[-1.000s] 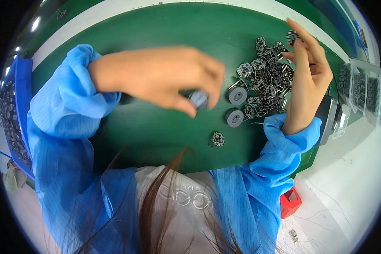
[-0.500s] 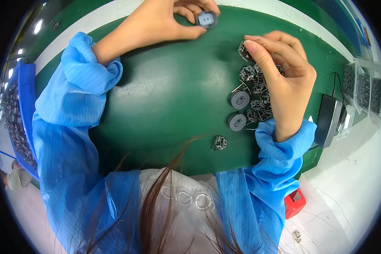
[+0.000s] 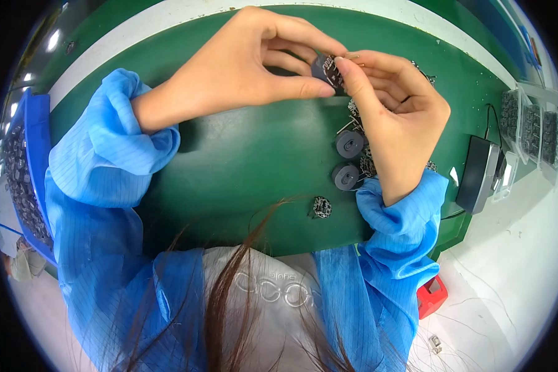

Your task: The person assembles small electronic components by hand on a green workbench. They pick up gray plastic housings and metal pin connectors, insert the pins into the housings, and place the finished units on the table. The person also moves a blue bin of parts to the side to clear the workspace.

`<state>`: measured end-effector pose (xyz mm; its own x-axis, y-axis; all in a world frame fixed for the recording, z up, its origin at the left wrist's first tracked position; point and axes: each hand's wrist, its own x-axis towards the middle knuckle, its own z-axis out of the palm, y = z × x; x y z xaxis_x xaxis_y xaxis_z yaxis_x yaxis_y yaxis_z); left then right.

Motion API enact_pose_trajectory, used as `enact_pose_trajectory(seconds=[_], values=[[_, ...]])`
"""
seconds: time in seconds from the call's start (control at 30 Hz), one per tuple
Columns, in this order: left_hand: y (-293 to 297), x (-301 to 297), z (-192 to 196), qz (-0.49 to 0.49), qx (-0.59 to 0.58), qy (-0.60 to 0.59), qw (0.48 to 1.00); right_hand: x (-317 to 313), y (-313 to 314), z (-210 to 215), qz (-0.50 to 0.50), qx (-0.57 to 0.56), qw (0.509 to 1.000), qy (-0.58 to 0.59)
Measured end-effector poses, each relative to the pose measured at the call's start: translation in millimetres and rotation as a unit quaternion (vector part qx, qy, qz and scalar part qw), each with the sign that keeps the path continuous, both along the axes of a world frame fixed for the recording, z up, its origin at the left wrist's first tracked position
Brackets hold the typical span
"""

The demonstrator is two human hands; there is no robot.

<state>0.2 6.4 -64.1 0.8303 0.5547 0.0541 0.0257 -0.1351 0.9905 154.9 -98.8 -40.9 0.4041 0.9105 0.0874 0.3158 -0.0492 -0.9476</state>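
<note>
Over the far part of the green table, my left hand (image 3: pixel 248 71) pinches a dark grey round plastic housing (image 3: pixel 319 67) between thumb and fingers. My right hand (image 3: pixel 400 102) grips a small round circuit board (image 3: pixel 334 74) with metal pins by thumb and forefinger. The board is against the housing's right side; whether it sits inside cannot be seen. Below my right hand lie two grey round housings, one farther (image 3: pixel 349 144) and one nearer (image 3: pixel 345 177). A pile of circuit boards (image 3: pixel 368 166) beside them is partly hidden by that hand. One loose circuit board (image 3: pixel 321 208) lies nearer me.
A blue bin (image 3: pixel 39 142) full of small dark parts stands at the left. To the right are a black box-shaped device (image 3: pixel 477 175) with a cable and clear trays (image 3: pixel 532 133) of dark parts. A red object (image 3: pixel 432 297) is at the lower right.
My left hand has moved right and nearer with the housing, turning it. My right hand has shifted slightly left with the circuit board, and the two parts have come together.
</note>
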Motion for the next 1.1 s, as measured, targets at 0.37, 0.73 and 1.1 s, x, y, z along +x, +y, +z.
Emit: enact_pose_trajectory(seconds=[0.37, 0.73, 1.1], values=[[11, -1, -2, -0.037, 0.024, 0.004, 0.999, 12, 3, -9, 0.048, 0.084, 0.985, -0.146], [11, -1, -1, -0.041, -0.055, 0.028, 0.997, 8, 2, -7, 0.027, 0.127, 0.96, -0.248], [3, 1, 2, -0.012, -0.042, -0.008, 0.999, -1, -2, -14, -0.007, 0.155, 0.935, -0.319]])
